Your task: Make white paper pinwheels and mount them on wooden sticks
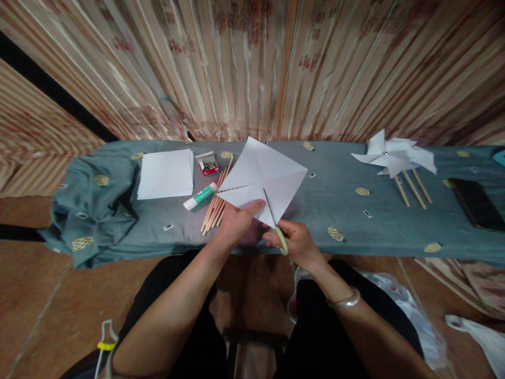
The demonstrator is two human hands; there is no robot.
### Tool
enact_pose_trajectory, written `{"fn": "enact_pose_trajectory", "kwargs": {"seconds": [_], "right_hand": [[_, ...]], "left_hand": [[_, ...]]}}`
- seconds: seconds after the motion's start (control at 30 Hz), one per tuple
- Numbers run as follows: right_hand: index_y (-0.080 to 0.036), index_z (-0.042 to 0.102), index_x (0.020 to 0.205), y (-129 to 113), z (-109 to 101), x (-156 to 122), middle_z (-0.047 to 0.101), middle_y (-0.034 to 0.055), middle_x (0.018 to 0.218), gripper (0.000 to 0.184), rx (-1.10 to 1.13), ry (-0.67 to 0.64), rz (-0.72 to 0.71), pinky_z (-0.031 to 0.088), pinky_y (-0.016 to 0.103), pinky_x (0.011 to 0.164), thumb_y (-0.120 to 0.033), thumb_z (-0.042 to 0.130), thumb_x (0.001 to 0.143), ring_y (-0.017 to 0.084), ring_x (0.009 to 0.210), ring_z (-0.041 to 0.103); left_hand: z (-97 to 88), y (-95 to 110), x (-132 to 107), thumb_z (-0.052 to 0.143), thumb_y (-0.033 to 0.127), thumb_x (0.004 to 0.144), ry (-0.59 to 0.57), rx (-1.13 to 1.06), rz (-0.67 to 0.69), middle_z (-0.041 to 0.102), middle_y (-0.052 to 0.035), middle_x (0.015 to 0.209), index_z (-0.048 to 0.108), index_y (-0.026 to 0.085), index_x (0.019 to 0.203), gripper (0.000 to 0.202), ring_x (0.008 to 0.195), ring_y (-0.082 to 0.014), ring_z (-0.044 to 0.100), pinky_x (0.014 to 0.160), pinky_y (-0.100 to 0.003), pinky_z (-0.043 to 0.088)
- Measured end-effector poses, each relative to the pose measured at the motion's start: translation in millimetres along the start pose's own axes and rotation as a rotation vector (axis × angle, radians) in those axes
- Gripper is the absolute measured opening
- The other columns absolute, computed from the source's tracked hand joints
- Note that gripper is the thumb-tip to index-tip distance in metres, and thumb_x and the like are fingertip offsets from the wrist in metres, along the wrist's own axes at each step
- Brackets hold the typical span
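Note:
A square white paper sheet [272,163] with crease lines is held up over the near edge of the cloth-covered table. My left hand [239,221] is closed on its lower left side, the thumb lying on top. One slit runs in from the sheet's left corner. My right hand [294,239] is closed around the pale green handle of a pair of scissors [282,241]. Their blades sit at the sheet's near corner, along a line towards its middle; the lower blade is hidden under the paper.
Left of the sheet lie wooden sticks [213,213], a glue stick [200,196], an opened red box of small metal pins [208,163] and stacked white paper [165,173]. Finished paper pinwheels [389,152] on sticks and a dark phone [475,204] lie at the right. A curtain [252,68] hangs behind.

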State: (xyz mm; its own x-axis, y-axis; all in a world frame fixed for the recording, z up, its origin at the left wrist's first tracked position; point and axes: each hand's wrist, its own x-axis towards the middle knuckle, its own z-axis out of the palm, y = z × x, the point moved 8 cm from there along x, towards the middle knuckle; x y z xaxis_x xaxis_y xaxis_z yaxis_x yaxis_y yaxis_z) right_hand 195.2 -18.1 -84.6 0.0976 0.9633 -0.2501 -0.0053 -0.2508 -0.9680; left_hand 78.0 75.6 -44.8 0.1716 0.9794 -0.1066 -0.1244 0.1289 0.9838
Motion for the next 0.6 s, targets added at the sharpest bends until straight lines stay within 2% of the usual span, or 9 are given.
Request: {"fn": "enact_pose_trajectory", "kwargs": {"seconds": [0.37,0.6], "right_hand": [[-0.019,0.069,0.081,-7.8,1.1,-1.0,0.063,-0.0024,0.057,0.039,0.044,0.036,0.02,0.043,0.025,0.05,-0.052,0.077,0.062,0.014,0.053,0.055],[-0.017,0.066,0.092,-4.4,9.4,-2.9,0.066,-0.0007,0.065,0.041,0.011,-0.096,0.044,0.044,0.024,0.057,-0.051,0.073,0.071,0.013,0.06,0.059]], "left_hand": [[1.5,-0.8,-0.2,0.076,0.024,0.054,-0.001,-0.028,-0.029,0.07,-0.0068,0.084,0.064,0.016,0.08,0.03,0.075,-0.0214,0.064,0.073,-0.034,0.052],[-7.3,2.6,8.9,0.078,0.026,0.055,0.035,-0.09,-0.028,0.071,-0.0063,0.088,0.065,0.015,0.088,0.037,0.083,-0.0225,0.066,0.082,-0.037,0.051]]}}
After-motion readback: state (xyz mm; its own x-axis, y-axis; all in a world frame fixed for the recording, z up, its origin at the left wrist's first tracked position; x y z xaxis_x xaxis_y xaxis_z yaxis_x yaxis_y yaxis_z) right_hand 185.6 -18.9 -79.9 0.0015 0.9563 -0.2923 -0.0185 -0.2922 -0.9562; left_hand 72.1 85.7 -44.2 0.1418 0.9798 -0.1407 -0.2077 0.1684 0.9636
